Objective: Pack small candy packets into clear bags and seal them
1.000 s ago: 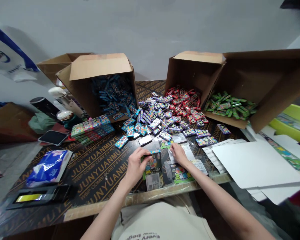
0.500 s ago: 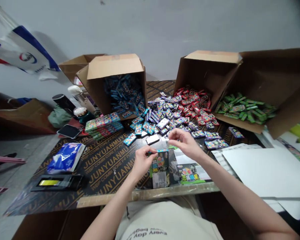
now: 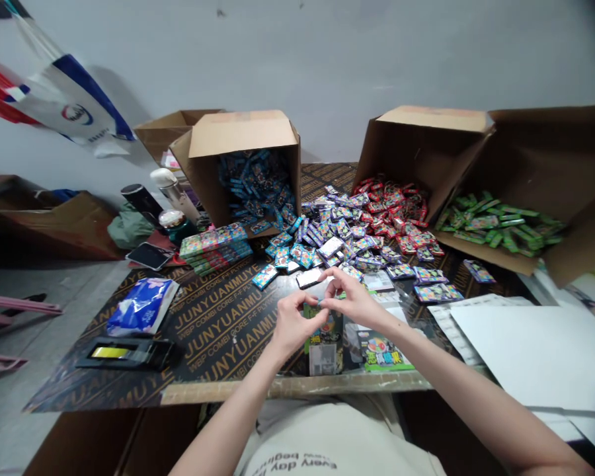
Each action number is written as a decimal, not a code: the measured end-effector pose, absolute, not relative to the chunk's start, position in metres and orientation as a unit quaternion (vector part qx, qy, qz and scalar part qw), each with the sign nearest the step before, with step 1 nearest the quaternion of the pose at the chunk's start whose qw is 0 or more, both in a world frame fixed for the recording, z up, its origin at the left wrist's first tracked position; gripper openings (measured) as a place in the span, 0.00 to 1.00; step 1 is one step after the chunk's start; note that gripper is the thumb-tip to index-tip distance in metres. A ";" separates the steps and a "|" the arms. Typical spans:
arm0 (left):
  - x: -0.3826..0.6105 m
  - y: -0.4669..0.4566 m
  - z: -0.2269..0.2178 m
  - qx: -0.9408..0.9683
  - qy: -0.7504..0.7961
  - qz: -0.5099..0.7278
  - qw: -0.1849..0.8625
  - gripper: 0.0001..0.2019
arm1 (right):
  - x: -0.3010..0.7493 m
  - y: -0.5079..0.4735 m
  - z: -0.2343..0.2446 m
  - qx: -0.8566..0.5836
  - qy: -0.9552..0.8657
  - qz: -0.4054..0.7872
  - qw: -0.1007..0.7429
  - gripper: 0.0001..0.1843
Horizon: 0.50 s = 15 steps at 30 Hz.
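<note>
My left hand (image 3: pixel 297 322) is closed in a pinch at the upper edge of a dark printed box (image 3: pixel 326 338) with green edges and a pale panel. My right hand (image 3: pixel 351 301) meets it from the right, thumb and forefinger closed together over the box's top. Whatever small thing lies between those right fingertips is too small to make out. Just right of the box lies a flat printed piece (image 3: pixel 384 350) with colourful lettering. Beyond the hands, a white-faced packet (image 3: pixel 308 278) rests before a heap of purple packets (image 3: pixel 344 228).
Cardboard boxes hold blue packets (image 3: pixel 258 182), red packets (image 3: pixel 396 201) and green packets (image 3: pixel 496 221). Stacked printed cartons (image 3: pixel 215 248), a blue tissue pack (image 3: pixel 141 305) and a tape dispenser (image 3: pixel 123 354) are at left. White sheets (image 3: pixel 530 357) lie at right.
My right hand has come down and left to meet my left hand at the top of the box. The left hand stays at the box's upper edge. The whole view has shifted slightly.
</note>
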<state>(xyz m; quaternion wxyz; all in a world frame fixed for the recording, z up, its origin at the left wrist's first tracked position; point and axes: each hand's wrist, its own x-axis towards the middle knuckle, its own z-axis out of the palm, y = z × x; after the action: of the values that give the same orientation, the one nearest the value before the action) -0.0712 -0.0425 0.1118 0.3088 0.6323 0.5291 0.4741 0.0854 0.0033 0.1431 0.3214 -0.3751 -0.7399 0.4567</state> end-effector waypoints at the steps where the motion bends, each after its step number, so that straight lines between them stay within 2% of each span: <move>1: -0.069 -0.043 0.112 0.627 0.533 0.481 0.303 0.05 | 0.085 0.003 0.142 -0.377 -0.742 0.449 0.324 0.18; 4: -0.066 -0.045 0.111 0.613 0.532 0.500 0.301 0.06 | 0.083 0.001 0.138 -0.394 -0.745 0.428 0.326 0.17; 6: -0.067 -0.046 0.111 0.605 0.533 0.507 0.307 0.08 | 0.082 -0.001 0.135 -0.413 -0.724 0.438 0.337 0.20; 9: -0.071 -0.048 0.105 0.550 0.538 0.523 0.367 0.09 | 0.078 -0.006 0.127 -0.440 -0.612 0.549 0.360 0.26; 12: -0.077 -0.053 0.089 0.465 0.452 0.505 0.569 0.23 | 0.072 -0.017 0.122 -0.443 -0.461 0.674 0.370 0.23; 15: -0.084 -0.058 0.070 0.405 0.281 0.409 0.768 0.33 | 0.059 -0.032 0.125 -0.415 -0.411 0.701 0.408 0.21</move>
<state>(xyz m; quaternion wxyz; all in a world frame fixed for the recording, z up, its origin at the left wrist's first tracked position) -0.0843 -0.0584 0.0701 0.7682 0.4051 0.2807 0.4087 0.0593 -0.0324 0.1252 0.4085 -0.4148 -0.4112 0.7015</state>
